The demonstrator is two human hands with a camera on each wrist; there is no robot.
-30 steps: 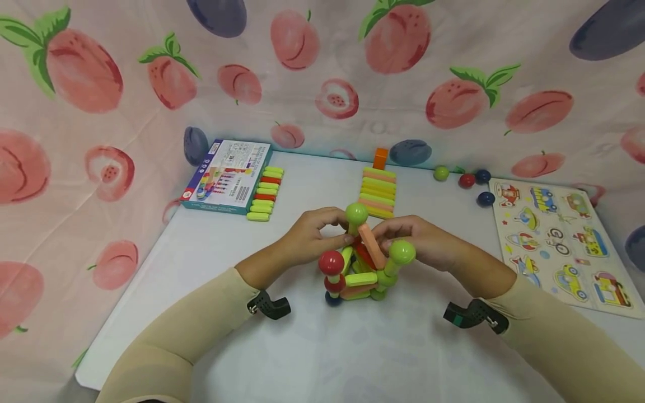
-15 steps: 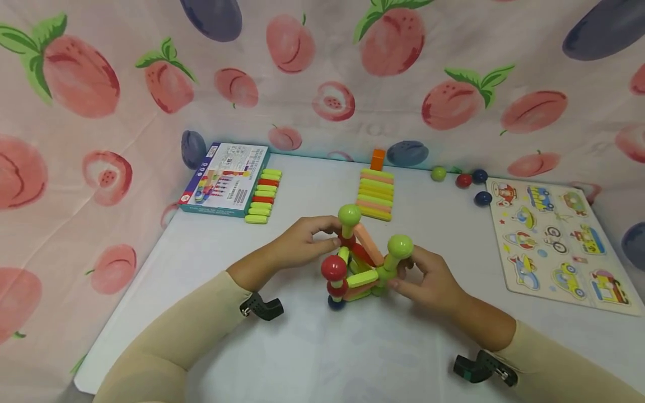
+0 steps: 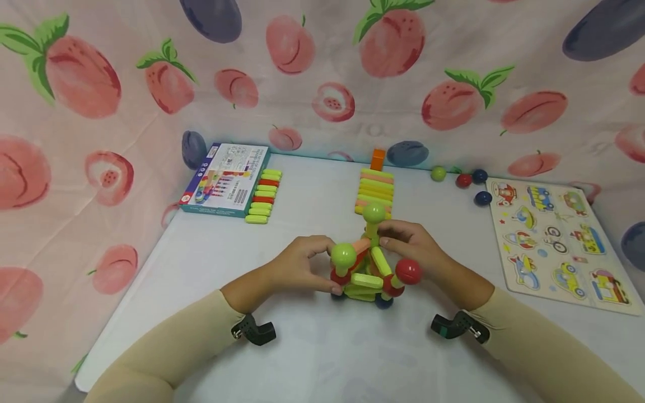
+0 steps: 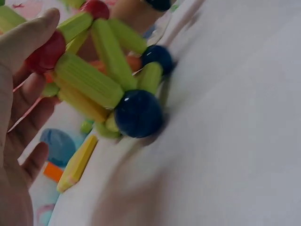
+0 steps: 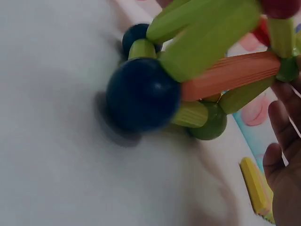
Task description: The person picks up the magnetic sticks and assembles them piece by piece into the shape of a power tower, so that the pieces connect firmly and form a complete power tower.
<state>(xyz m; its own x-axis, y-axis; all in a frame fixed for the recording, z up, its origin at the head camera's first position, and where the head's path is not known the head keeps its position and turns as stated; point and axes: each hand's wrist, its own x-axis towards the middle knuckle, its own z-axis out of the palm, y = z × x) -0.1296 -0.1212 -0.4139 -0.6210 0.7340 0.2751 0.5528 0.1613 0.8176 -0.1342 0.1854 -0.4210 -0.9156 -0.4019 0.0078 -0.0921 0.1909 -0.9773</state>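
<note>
Leftmost, gripping a red ball (image 4: 47, 52) between thumb and fingers of the left hand (image 3: 297, 266); centrally, steadying a toy ball-and-stick frame (image 3: 367, 281), apparently on the white tabletop (image 3: 302, 352), just right of that hand, with ball-topped posts (image 3: 344, 256) pointing up; rightmost, pinching the far green post (image 3: 372, 231) with the right hand (image 3: 417, 247), about equally close.

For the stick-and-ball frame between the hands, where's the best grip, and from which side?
I would pinch the frame at the red joint below its left green ball, from the left. The joint is round, at an outer corner, with sticks meeting there; the green ball stands alone on top, so gripping it would likely hold less firmly.
</note>
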